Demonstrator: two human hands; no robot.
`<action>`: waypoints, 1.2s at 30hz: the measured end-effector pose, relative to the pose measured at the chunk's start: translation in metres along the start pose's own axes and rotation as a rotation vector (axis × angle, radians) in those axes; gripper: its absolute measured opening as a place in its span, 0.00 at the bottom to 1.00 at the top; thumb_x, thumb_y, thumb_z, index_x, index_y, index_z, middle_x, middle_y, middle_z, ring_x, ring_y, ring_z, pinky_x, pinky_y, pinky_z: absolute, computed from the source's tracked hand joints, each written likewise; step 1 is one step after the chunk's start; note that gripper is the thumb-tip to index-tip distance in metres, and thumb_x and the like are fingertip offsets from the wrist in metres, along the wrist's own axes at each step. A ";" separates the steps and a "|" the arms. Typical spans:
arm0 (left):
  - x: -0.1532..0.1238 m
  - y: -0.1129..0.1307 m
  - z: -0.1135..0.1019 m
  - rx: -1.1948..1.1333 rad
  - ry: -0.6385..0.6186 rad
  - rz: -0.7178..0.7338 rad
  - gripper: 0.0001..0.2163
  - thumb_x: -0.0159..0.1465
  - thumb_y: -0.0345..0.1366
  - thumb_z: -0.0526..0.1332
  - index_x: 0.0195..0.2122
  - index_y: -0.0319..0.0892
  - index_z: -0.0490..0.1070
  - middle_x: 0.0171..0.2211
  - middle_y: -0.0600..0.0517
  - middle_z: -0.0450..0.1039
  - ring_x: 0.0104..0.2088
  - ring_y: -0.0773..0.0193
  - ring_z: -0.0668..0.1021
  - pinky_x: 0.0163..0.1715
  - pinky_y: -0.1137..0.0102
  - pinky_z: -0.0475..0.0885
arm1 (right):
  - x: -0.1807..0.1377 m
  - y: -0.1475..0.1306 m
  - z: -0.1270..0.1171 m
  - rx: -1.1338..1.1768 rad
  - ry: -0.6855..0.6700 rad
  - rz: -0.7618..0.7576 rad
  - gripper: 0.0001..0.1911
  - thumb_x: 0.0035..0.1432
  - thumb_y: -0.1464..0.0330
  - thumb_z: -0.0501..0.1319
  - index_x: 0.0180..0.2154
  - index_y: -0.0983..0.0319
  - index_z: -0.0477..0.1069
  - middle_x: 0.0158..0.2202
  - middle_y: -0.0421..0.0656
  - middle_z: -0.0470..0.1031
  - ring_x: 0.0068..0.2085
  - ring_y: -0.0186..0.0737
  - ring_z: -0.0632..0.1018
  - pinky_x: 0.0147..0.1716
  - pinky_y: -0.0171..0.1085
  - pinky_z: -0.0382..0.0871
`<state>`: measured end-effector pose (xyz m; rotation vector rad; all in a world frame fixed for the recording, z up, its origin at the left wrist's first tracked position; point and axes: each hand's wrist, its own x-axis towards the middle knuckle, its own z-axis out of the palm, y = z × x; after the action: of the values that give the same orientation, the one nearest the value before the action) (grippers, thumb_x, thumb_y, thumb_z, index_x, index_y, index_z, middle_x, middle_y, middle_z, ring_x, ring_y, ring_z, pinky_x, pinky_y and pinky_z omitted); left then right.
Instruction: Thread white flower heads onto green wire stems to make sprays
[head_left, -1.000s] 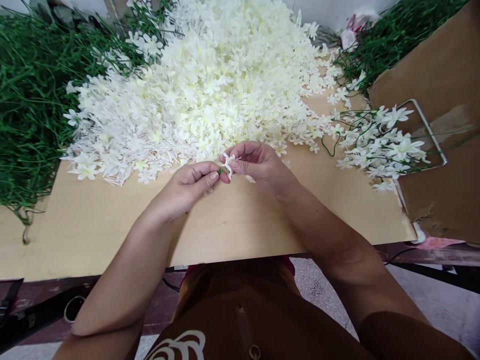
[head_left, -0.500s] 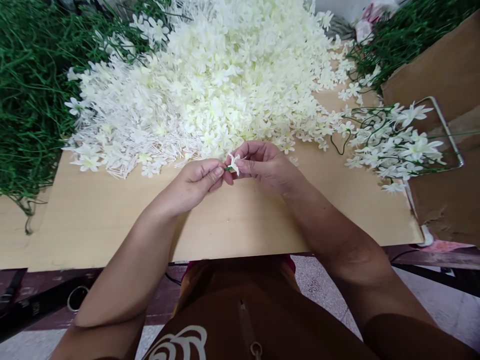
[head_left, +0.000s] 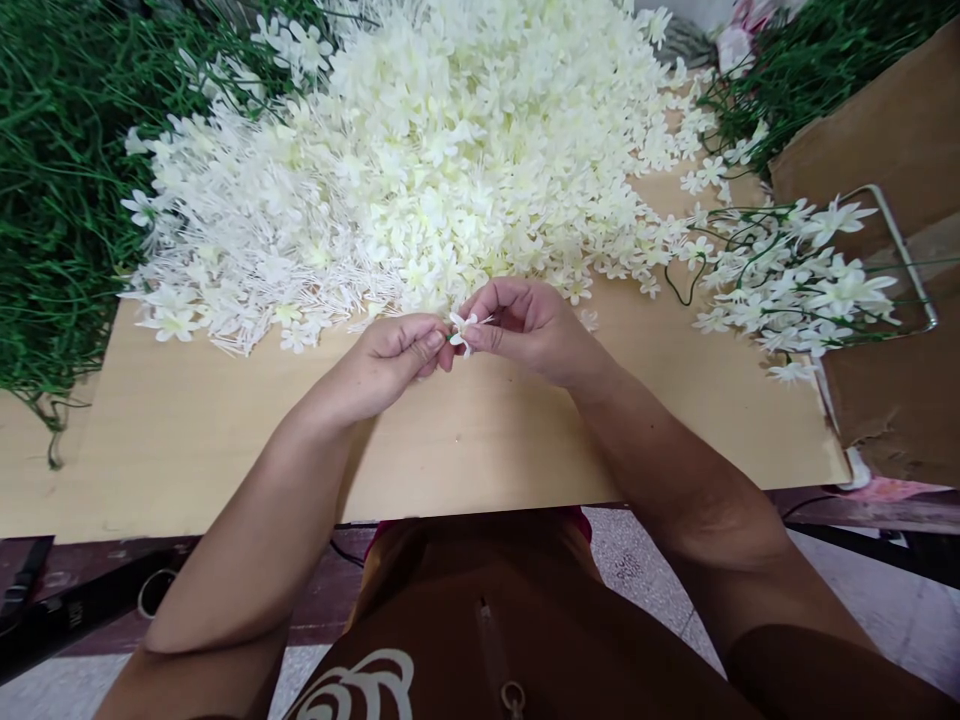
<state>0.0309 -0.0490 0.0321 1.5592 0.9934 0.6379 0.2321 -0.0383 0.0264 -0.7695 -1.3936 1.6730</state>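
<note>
My left hand [head_left: 390, 362] pinches a short green stem tip between thumb and forefinger, most of it hidden by the fingers. Right against it, my right hand [head_left: 529, 330] has its thumb and fingers closed on a small white artificial flower [head_left: 463, 332]. The petals show between the two hands, with the green tip at the flower's left side. Just beyond my fingers lies a large heap of loose white artificial flowers [head_left: 480, 160], many with thin pale stalks.
Green artificial stems [head_left: 60, 200] pile up on the left, and more green stems [head_left: 847, 70] lie at the back right. White flowers on green stems [head_left: 810, 280] rest by a bent metal wire frame [head_left: 904, 255] and cardboard [head_left: 885, 150]. The wooden board [head_left: 465, 450] ends before my body.
The white flower has shifted slightly left and turned so its petals face up more. My right fingers have moved a little with it; my left hand stays nearly in place.
</note>
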 end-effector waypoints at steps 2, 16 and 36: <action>0.000 0.000 -0.001 0.017 -0.015 0.007 0.26 0.62 0.60 0.60 0.24 0.39 0.68 0.22 0.53 0.65 0.24 0.70 0.66 0.26 0.74 0.64 | 0.000 0.001 0.000 -0.035 -0.010 -0.008 0.21 0.45 0.59 0.77 0.29 0.62 0.69 0.30 0.39 0.75 0.32 0.33 0.78 0.36 0.35 0.76; 0.006 -0.013 -0.001 -0.059 -0.009 -0.092 0.22 0.61 0.55 0.62 0.23 0.41 0.65 0.19 0.56 0.58 0.20 0.71 0.59 0.21 0.72 0.55 | 0.004 0.022 0.007 -0.127 0.054 0.035 0.24 0.45 0.53 0.75 0.28 0.61 0.66 0.28 0.37 0.71 0.30 0.31 0.74 0.31 0.34 0.70; 0.010 -0.006 0.006 -0.087 0.018 -0.126 0.16 0.62 0.44 0.60 0.22 0.42 0.61 0.20 0.56 0.58 0.22 0.71 0.59 0.22 0.73 0.54 | 0.001 0.033 0.021 -0.099 0.202 0.016 0.24 0.46 0.54 0.75 0.29 0.59 0.63 0.28 0.36 0.67 0.30 0.32 0.70 0.32 0.36 0.66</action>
<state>0.0390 -0.0436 0.0239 1.4049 1.0551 0.6002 0.2073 -0.0495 -0.0018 -0.9799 -1.3386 1.5011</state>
